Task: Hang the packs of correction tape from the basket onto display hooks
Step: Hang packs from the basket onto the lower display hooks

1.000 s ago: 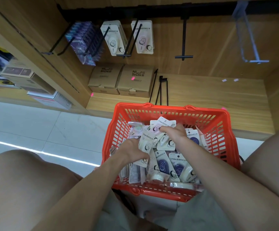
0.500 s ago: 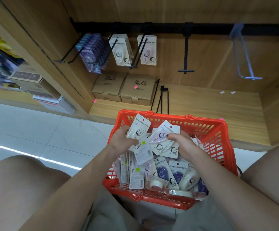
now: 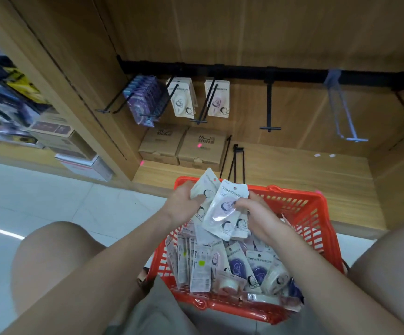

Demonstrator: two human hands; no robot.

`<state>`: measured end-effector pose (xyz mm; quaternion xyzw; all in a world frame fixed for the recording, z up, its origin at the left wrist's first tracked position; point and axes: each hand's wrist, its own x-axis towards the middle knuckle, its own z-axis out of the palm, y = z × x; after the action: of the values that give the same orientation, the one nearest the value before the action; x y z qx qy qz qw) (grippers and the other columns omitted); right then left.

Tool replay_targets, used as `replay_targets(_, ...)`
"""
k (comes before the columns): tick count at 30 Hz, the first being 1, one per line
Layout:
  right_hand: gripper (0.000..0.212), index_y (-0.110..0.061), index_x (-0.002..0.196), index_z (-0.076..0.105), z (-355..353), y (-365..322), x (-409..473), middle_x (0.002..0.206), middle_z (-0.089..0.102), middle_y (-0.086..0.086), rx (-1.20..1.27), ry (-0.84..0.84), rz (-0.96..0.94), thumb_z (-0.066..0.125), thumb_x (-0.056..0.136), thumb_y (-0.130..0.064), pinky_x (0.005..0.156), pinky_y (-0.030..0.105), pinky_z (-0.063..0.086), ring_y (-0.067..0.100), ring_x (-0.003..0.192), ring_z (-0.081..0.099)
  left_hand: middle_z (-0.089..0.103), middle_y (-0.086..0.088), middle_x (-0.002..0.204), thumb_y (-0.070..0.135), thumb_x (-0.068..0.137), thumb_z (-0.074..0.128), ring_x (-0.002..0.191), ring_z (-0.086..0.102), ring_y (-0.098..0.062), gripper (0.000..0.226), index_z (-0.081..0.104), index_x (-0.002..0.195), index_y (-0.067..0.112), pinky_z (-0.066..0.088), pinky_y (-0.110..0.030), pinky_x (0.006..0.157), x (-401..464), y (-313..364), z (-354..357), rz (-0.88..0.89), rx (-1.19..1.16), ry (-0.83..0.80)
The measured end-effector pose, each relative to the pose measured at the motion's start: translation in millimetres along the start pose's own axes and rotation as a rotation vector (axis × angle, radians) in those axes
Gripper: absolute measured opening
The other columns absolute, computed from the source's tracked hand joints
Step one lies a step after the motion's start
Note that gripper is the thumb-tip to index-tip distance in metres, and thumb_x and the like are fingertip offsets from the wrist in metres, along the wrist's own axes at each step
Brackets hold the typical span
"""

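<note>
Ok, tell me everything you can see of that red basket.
The red basket is a plastic shopping basket with slotted, lattice-like walls and a thicker solid rim. It sits upright between the person's knees, in front of the wooden shelf base. Packs of correction tape lie heaped inside, filling much of it. Both hands hold packs just above its far-left part. Its underside and what it rests on are hidden.
</note>
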<state>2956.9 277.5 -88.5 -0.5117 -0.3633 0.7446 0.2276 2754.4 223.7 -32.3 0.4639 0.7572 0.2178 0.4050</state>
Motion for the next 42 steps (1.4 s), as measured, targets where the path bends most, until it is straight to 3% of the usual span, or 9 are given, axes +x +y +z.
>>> replay_targets(3, 0.032, -0.005, 0.128, 0.056, 4.6, 1.7, 4.4, 0.117, 0.074, 0.022, 0.102, 0.005, 0.039, 0.058, 0.096, -0.009, 0.094, 0.064, 0.056, 0.04, 0.108, 0.072, 0.068, -0.001, 0.103, 0.028, 0.106, 0.053, 0.083, 0.065, -0.015, 0.014, 0.058, 0.117, 0.021, 0.05, -0.02, 0.057, -3.3, -0.2, 15.0, 0.022, -0.051, -0.021)
replay_targets(8, 0.033, -0.009, 0.135, 0.063, 7.2, 5.3, 0.8, 0.121, 0.075, 0.018, 0.16, -0.01, -0.013, 0.054, 0.103, -0.008, 0.094, 0.056, 0.059, 0.037, 0.113, 0.072, 0.07, 0.01, 0.124, 0.037, 0.105, 0.055, 0.107, 0.064, -0.009, 0.031, 0.061, 0.133, 0.025, 0.045, -0.025, 0.081, -6.3, -4.1, 30.1, -0.002, -0.2, -0.017)
replay_targets(11, 0.033, -0.011, 0.135, 0.065, 8.2, 3.0, -4.3, 0.125, 0.073, 0.018, 0.185, -0.051, -0.032, 0.057, 0.103, -0.008, 0.094, 0.054, 0.059, 0.036, 0.116, 0.072, 0.077, 0.017, 0.11, 0.046, 0.097, 0.069, 0.1, 0.072, -0.001, 0.023, 0.07, 0.118, 0.036, 0.053, -0.019, 0.078, -8.4, -3.0, 31.7, 0.014, -0.349, -0.015)
replay_targets(16, 0.029, -0.014, 0.13, 0.069, 19.6, -6.8, -20.0, 0.118, 0.077, 0.016, 0.13, -0.088, -0.053, 0.065, 0.1, -0.013, 0.082, 0.048, 0.064, 0.034, 0.108, 0.075, 0.081, 0.004, 0.099, 0.028, 0.085, 0.086, 0.093, 0.078, -0.014, 0.026, 0.078, 0.11, 0.026, 0.063, -0.03, 0.077, -8.5, -1.2, 31.1, -0.086, -0.599, -0.053)
replay_targets(19, 0.032, -0.016, 0.133, 0.066, 24.5, -8.2, -19.8, 0.118, 0.077, 0.015, 0.13, -0.056, -0.02, 0.067, 0.101, -0.023, 0.091, 0.056, 0.061, 0.032, 0.108, 0.075, 0.081, -0.001, 0.105, 0.026, 0.086, 0.084, 0.099, 0.078, -0.02, 0.032, 0.077, 0.117, 0.02, 0.062, -0.036, 0.085, -10.3, -4.2, 25.5, -0.11, -0.647, -0.091)
replay_targets(26, 0.031, -0.007, 0.133, 0.066, 29.9, -17.9, -12.5, 0.123, 0.074, 0.02, 0.145, -0.08, -0.025, 0.048, 0.108, -0.012, 0.102, 0.064, 0.053, 0.038, 0.116, 0.071, 0.081, -0.005, 0.105, 0.026, 0.081, 0.088, 0.1, 0.078, -0.026, 0.038, 0.077, 0.116, 0.014, 0.059, -0.049, 0.098, -9.2, -6.3, -1.2, -0.122, -0.664, -0.021)
replay_targets(33, 0.011, -0.004, 0.111, 0.057, 37.5, -39.1, -4.6, 0.118, 0.074, 0.025, 0.219, 0.038, -0.076, 0.058, 0.101, 0.0, 0.1, 0.052, 0.054, 0.029, 0.095, 0.073, 0.082, -0.002, 0.096, 0.03, 0.084, 0.086, 0.091, 0.079, -0.025, 0.03, 0.078, 0.109, 0.016, 0.062, -0.042, 0.085, -5.4, -9.2, -54.0, -0.084, -0.507, 0.047)
replay_targets(37, 0.029, -0.006, 0.124, 0.054, 48.9, -52.7, 1.7, 0.121, 0.073, 0.022, 0.312, 0.039, -0.093, 0.058, 0.099, 0.007, 0.099, 0.053, 0.058, 0.036, 0.111, 0.073, 0.082, 0.003, 0.091, 0.029, 0.086, 0.084, 0.082, 0.079, -0.017, 0.016, 0.077, 0.099, 0.022, 0.064, -0.043, 0.082, -1.7, -18.9, -83.7, -0.078, -0.417, 0.101)
replay_targets(42, 0.033, -0.011, 0.126, 0.057, 70.2, -65.0, 3.0, 0.109, 0.079, 0.011, 0.035, 0.062, -0.194, 0.065, 0.096, 0.001, 0.092, 0.055, 0.061, 0.032, 0.102, 0.076, 0.081, 0.004, 0.09, 0.032, 0.081, 0.088, 0.082, 0.079, -0.016, 0.017, 0.078, 0.091, 0.025, 0.066, -0.04, 0.078, 10.4, -31.3, -99.7, -0.089, -0.306, 0.173)
